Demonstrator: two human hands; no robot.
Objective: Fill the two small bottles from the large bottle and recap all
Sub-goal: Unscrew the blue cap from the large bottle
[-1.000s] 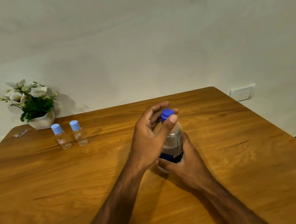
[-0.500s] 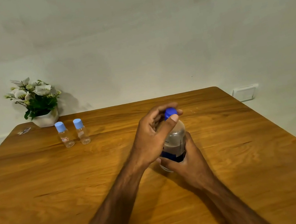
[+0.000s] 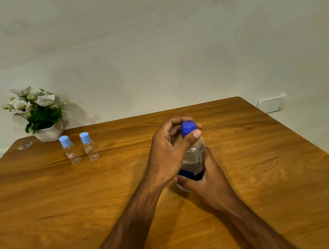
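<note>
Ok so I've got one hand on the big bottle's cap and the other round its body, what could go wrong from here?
1. The right hand grips the large bottle low; squeezing while the left hand twists the dark blue cap could push liquid out as it comes off.
2. The two small bottles stand far off near the flower pot, both capped; reaching over with an open bottle could spill on the table.

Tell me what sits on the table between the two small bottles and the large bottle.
Nothing: in the head view only bare wooden table lies between the small bottles and the large bottle.
</note>
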